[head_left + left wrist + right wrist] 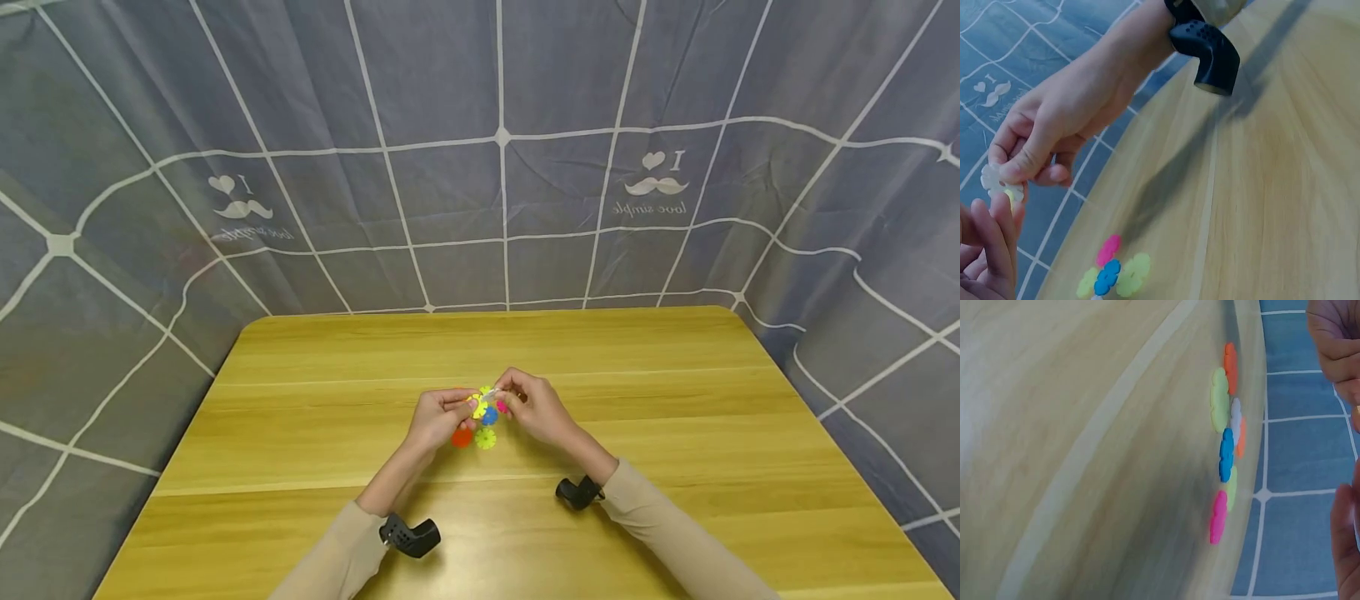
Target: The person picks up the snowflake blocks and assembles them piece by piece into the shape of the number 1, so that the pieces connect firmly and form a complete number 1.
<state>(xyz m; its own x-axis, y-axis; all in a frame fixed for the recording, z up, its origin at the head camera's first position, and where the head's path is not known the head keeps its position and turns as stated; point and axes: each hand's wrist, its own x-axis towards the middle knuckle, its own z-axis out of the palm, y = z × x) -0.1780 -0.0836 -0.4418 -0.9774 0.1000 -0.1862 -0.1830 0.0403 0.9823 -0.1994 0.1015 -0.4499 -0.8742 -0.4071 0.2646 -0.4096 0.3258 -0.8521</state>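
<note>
My left hand (437,419) pinches a yellow flower-shaped plastic disc (478,407) between thumb and fingers. Close by on the right, my right hand (542,410) holds a whitish notched disc (992,180) by its edge. In the left wrist view the two discs touch or overlap; whether they are joined I cannot tell. Beneath the hands, loose discs lie on the table: a blue one (490,416), a pink one (1109,250), a yellow-green one (485,438) and an orange-red one (462,437). Fingers hide part of the group in the head view.
The wood-grain table (637,375) extends around the hands on every side. Grey-blue curtains (450,200) with white lines hang behind it and at both sides. Black wrist cameras (411,536) sit on both forearms. In the right wrist view, another white disc (1235,422) lies among the group.
</note>
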